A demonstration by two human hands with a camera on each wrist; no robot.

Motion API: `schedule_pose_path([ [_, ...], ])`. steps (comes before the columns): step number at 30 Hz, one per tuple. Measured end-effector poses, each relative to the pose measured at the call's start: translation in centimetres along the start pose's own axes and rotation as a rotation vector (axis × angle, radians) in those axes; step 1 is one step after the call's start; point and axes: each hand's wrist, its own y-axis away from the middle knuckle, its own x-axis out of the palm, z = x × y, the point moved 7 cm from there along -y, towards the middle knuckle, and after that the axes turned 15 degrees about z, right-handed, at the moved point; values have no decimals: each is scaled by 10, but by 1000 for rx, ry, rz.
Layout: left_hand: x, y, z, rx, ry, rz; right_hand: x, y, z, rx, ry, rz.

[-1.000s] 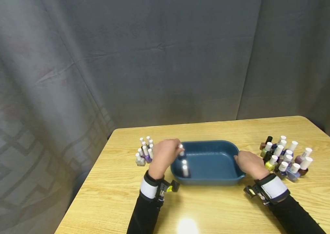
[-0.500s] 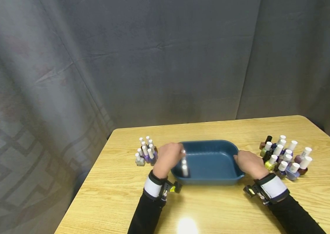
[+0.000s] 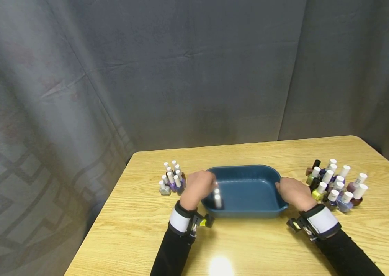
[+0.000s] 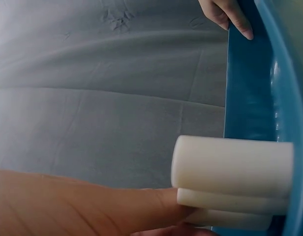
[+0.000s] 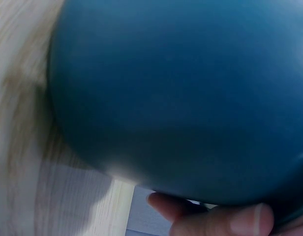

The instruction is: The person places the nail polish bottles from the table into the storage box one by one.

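Note:
My left hand (image 3: 198, 188) is over the left end of a blue tray (image 3: 249, 195). In the left wrist view, its fingers pinch the white cap of a nail polish bottle (image 4: 237, 220), the farthest of three in a row. The nearer two white-capped bottles (image 4: 232, 164) stand beside it inside the tray wall; their glass parts are hidden there. On the right, my right hand (image 3: 294, 193) grips the tray's end. Its thumb and fingers (image 5: 245, 221) show at the rim in the right wrist view.
A cluster of nail polish bottles (image 3: 171, 179) stands on the wooden table (image 3: 139, 237) left of the tray. A larger group of bottles (image 3: 339, 188), mostly white-capped, is just right of my right hand. A grey curtain (image 3: 194, 76) hangs behind.
My left hand has moved slightly right and down toward the near side, bringing the bottle closer to the two in the tray. My right hand stays on the tray's end.

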Motion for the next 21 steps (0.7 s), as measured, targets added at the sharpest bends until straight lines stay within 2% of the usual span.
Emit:
schedule_pose_path([
  [9,2,1,2,16,54,40,0,0,0,13,-3,9],
  [21,3,1,1,-14,98,95,0,-1,-1,3,-3,3],
])
